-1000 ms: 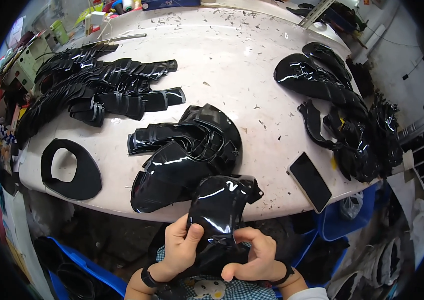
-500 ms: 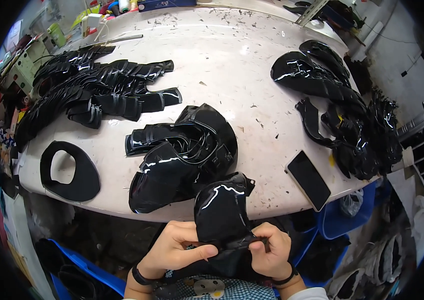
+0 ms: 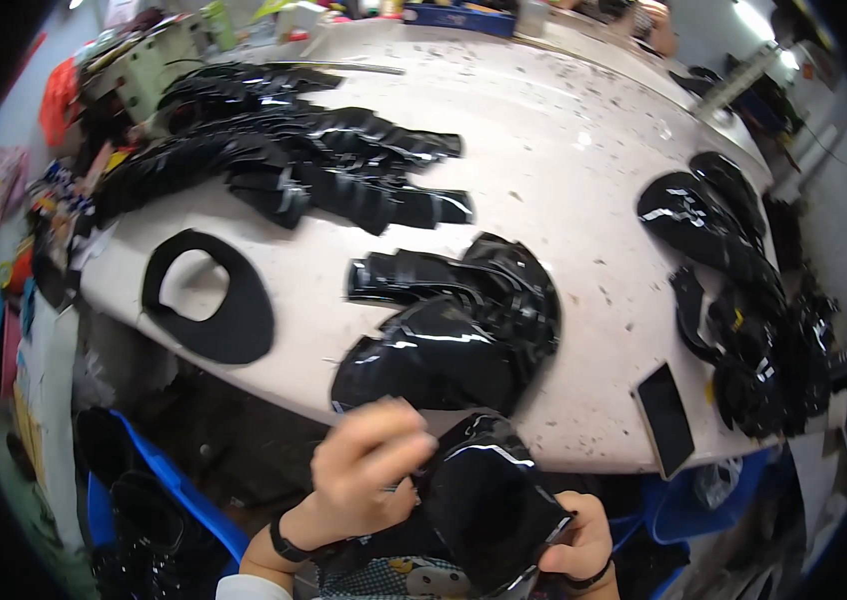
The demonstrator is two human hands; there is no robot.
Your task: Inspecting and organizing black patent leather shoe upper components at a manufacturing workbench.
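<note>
A glossy black shoe upper (image 3: 489, 500) stands tilted over my lap at the table's near edge. My right hand (image 3: 582, 540) grips its lower right edge between thumb and fingers. Just left of the piece, my left hand (image 3: 369, 465) is raised and blurred, its thumb apart from the fingers and nothing visible in it. Beyond, on the table, lies a stack of similar shiny black uppers (image 3: 444, 350). A matt black ring-shaped piece (image 3: 234, 320) with an oval hole rests at the left.
Rows of overlapped black pieces (image 3: 344, 190) cover the table's (image 3: 584, 290) far left. More glossy pieces (image 3: 754, 330) are heaped at the right, near a phone (image 3: 666, 418). Blue bins (image 3: 169, 490) with black pieces stand below on the left, and another blue bin (image 3: 709, 510) on the right.
My left hand has come off the upper and lifted to its left. My right hand still holds the upper, which has turned and moved down. The view has swung left.
</note>
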